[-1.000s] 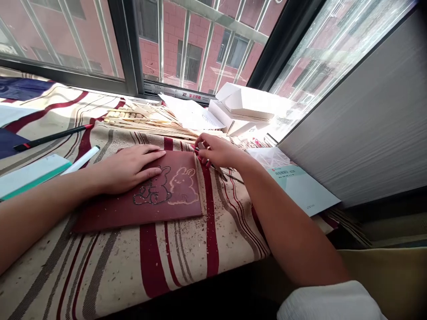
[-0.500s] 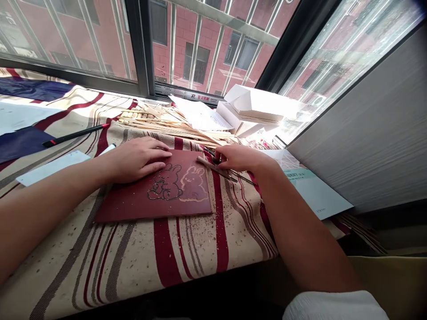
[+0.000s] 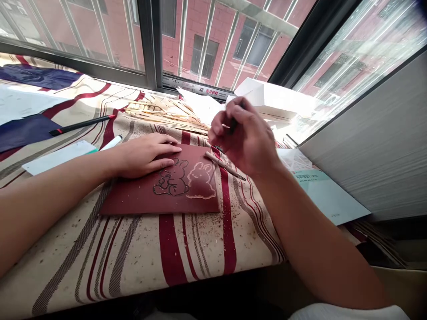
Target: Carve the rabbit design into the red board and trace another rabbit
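Observation:
My left hand [image 3: 150,153] lies flat, fingers stretched out, on the upper left of a reddish-brown board [image 3: 133,200]. Two bunny outlines show on that board, a dark one [image 3: 171,180] and a pale carved one [image 3: 201,180]. My right hand [image 3: 245,135] is raised above the cloth beyond the board's right edge. Its fingers are curled in; whatever they may hold is hidden. Below it, a slim tool with a pale wooden handle and metal tip [image 3: 225,166] lies by the board's upper right corner.
Shavings dot the striped cloth [image 3: 140,258]. Wooden strips [image 3: 167,113] and a white box [image 3: 267,100] are by the window. A black pen [image 3: 82,126] and white card [image 3: 60,156] lie left; a pale booklet [image 3: 327,195] lies right.
My right hand has lifted from beside the wooden-handled tool, which now lies free on the cloth. The left hand stays on the board. The view has shifted slightly.

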